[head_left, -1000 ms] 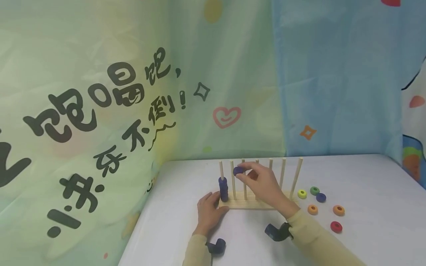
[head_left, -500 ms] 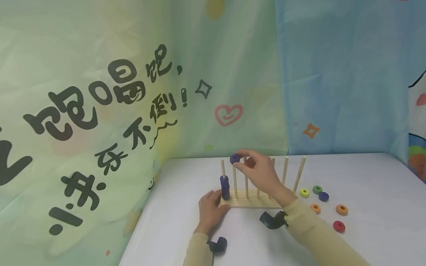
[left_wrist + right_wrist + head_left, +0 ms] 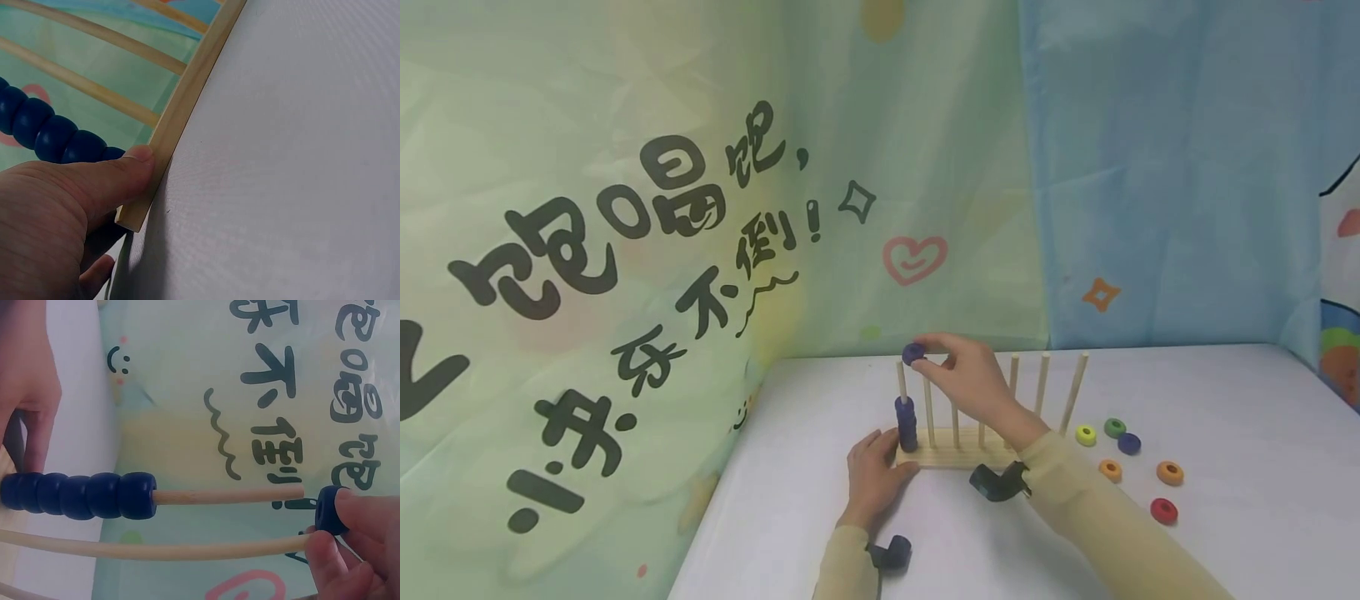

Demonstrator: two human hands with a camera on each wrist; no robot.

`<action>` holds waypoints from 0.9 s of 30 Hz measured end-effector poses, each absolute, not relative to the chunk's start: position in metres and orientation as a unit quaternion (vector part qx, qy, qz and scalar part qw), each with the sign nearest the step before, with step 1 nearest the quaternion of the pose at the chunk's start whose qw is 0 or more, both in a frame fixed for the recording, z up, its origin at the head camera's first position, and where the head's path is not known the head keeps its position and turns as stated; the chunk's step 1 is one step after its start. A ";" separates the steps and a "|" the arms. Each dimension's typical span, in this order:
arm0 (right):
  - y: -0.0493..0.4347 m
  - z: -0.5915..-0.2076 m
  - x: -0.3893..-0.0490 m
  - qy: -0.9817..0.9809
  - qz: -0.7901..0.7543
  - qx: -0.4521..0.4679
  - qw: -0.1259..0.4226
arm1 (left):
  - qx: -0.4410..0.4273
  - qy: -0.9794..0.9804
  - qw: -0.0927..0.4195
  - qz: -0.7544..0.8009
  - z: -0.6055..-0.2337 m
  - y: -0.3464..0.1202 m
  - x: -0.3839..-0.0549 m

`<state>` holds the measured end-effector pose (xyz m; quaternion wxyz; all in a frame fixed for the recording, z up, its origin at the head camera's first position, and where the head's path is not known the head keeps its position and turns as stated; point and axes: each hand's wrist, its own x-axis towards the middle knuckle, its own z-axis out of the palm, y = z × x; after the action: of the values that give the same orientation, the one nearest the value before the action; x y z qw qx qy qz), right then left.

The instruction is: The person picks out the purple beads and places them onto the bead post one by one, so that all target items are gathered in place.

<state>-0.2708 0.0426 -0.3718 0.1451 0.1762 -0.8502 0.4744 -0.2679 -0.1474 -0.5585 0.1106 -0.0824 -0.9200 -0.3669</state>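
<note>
A wooden peg rack (image 3: pixel 955 454) stands on the white table, with several upright pegs on its base. My left hand (image 3: pixel 871 475) holds the rack's left end; in the left wrist view its thumb (image 3: pixel 128 172) lies on the base edge. Several dark blue ring beads (image 3: pixel 81 495) are stacked on the leftmost peg (image 3: pixel 228 495), whose upper part is bare. Between thumb and fingers, my right hand (image 3: pixel 970 379) pinches another dark blue bead (image 3: pixel 330 511). That bead is just beyond the leftmost peg's tip, apart from it in the right wrist view.
Right of the rack lie loose ring beads: yellow (image 3: pixel 1086 435), green (image 3: pixel 1115 428), blue (image 3: pixel 1129 443), two orange, one of them the farther-right orange bead (image 3: pixel 1169 473), and red (image 3: pixel 1164 511). A printed cloth backdrop (image 3: pixel 955 167) hangs behind and left of the table.
My right hand has risen and moved left with the blue bead, from near the second and third pegs to above the leftmost one. The left hand stays at the rack's end.
</note>
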 end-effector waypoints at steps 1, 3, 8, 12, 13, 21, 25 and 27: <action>0.042 -0.371 -0.271 -0.852 0.472 0.175 0.145 | -0.083 -0.920 0.112 -0.366 -0.559 -0.147 -0.268; 0.039 -0.370 -0.272 -0.851 0.474 0.173 0.145 | -0.086 -0.920 0.115 -0.365 -0.559 -0.148 -0.268; 0.032 -0.369 -0.274 -0.847 0.480 0.177 0.148 | -0.093 -0.918 0.120 -0.365 -0.560 -0.148 -0.268; 0.028 -0.370 -0.275 -0.847 0.476 0.176 0.156 | -0.092 -0.918 0.119 -0.366 -0.561 -0.149 -0.269; 0.027 -0.370 -0.276 -0.848 0.475 0.175 0.157 | -0.091 -0.918 0.118 -0.367 -0.561 -0.149 -0.269; 0.022 -0.372 -0.276 -0.858 0.464 0.166 0.148 | -0.085 -0.918 0.114 -0.370 -0.562 -0.148 -0.269; 0.021 -0.373 -0.276 -0.858 0.461 0.166 0.152 | -0.088 -0.916 0.120 -0.372 -0.562 -0.148 -0.269; 0.021 -0.374 -0.275 -0.858 0.459 0.167 0.157 | -0.090 -0.916 0.123 -0.371 -0.562 -0.148 -0.269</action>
<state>-0.2754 0.0205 -0.3736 0.1569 0.1674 -0.8581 0.4593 -0.2690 -0.1483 -0.5616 0.1227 -0.0903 -0.9161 -0.3708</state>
